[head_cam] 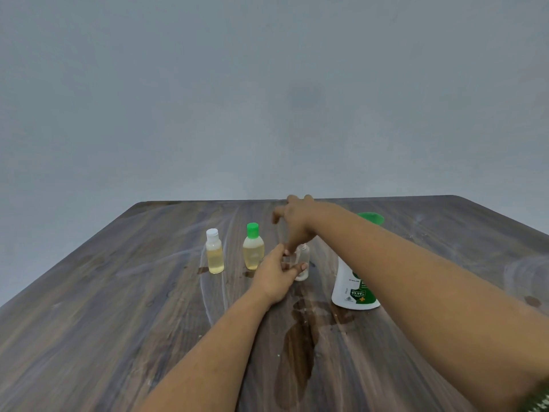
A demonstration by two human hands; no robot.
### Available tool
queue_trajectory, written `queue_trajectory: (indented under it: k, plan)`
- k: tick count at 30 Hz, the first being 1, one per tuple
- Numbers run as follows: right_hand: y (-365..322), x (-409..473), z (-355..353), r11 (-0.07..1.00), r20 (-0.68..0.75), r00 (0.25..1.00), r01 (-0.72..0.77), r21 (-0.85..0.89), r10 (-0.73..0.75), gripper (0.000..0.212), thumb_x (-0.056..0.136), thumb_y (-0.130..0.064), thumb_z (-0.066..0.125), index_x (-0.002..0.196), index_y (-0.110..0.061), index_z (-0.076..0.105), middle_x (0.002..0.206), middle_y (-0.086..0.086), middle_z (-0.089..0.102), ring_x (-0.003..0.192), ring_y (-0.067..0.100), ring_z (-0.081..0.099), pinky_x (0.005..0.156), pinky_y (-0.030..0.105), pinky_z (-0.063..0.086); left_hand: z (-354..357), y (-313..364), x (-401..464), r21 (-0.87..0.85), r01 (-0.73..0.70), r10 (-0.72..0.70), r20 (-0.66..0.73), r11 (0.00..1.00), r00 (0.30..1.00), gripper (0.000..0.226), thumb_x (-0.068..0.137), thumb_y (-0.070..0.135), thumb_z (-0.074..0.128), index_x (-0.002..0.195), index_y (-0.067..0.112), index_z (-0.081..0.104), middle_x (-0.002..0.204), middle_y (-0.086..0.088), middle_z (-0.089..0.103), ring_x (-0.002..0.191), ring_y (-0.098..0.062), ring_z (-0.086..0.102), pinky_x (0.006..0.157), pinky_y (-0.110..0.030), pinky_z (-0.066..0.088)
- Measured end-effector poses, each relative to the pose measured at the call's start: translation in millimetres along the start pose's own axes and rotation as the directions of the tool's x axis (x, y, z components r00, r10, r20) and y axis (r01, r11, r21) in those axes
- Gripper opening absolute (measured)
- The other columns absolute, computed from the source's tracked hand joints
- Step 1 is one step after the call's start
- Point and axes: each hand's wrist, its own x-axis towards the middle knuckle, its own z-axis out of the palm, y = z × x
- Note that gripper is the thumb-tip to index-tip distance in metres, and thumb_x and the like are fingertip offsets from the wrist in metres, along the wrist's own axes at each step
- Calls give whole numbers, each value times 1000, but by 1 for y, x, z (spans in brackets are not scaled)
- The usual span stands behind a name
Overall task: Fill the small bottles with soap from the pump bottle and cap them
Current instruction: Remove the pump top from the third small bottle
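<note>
The left hand [274, 276] gripped a clear bottle [303, 263] on the table [118, 307]. The right hand [297, 224] hovered above its neck, fingers loosely curled; whether they held anything was unclear.

Wet-stained wooden table [118, 322]; grey wall [267, 99] behind.

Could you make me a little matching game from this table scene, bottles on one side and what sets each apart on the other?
Things:
1. leftmost small bottle
2. second small bottle
3. clear small bottle
4. pump bottle

Descriptions:
A. held in the left hand
B. green cap, yellowish liquid
C. big, white, green label
D. white cap, yellowish liquid

Pairs: 1-D, 2-B, 3-A, 4-C
</note>
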Motion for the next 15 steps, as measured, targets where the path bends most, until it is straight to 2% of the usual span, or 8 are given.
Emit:
queue_trajectory:
  k: [2,5,7,9,11,13,15]
  plan:
    - [-4,2,4,997,-44,996,-78,22,79,60,87,-39,71,137,-16,47,130,8,47,119,26,51,89,34,45,0,1,-1,-2,1,-1,8,1000,1000,39,91,24,69,126,25,50,107,5,67,82,4,62,66,-3,40]
    - [-9,3,9,994,-10,997,-71,-83,70,20,94,-23,63,104,-6,63,91,3,61,92,20,65,69,29,50,-2,2,-3,7,-3,3,6,1000,1000,38,91,24,69,124,24,52,104,8,66,78,7,61,70,-5,45]
    - [-9,1,7,990,-2,999,-34,-139,34,9,92,-13,64,99,-8,64,86,2,63,87,19,64,72,28,49,-2,0,-2,15,3,-3,9,1000,1000,38,91,26,69,125,22,53,102,6,68,80,5,62,72,-11,47]
    - [-6,-1,4,996,-40,999,-23,-88,19,28,92,-11,63,120,-8,59,111,6,63,104,22,61,77,28,45,-3,0,-3,19,14,-15,15,1000,1000,39,91,26,69,127,22,52,101,5,68,80,5,62,67,-6,41]
    - [-3,-6,-1,998,-81,996,-31,56,36,47,93,-4,57,138,-12,46,131,10,54,116,25,55,77,27,41,-4,1,-4,20,22,-22,21,1000,1000,36,92,26,68,124,21,52,105,3,69,81,6,62,64,-3,40]
    - [0,-11,-6,990,-140,989,-26,138,46,56,91,3,52,142,-16,40,133,13,50,105,26,55,74,28,40,-4,3,-6,16,27,-27,29,1000,999,34,93,25,67,123,21,52,109,1,70,85,4,63,67,-4,42]
    - [2,-18,-15,983,-210,975,-41,180,79,57,88,7,50,140,-16,42,130,13,50,94,25,53,71,31,42,-5,3,-7,11,32,-32,30,999,999,34,93,26,67,123,22,51,109,1,70,88,0,65,69,-7,42]
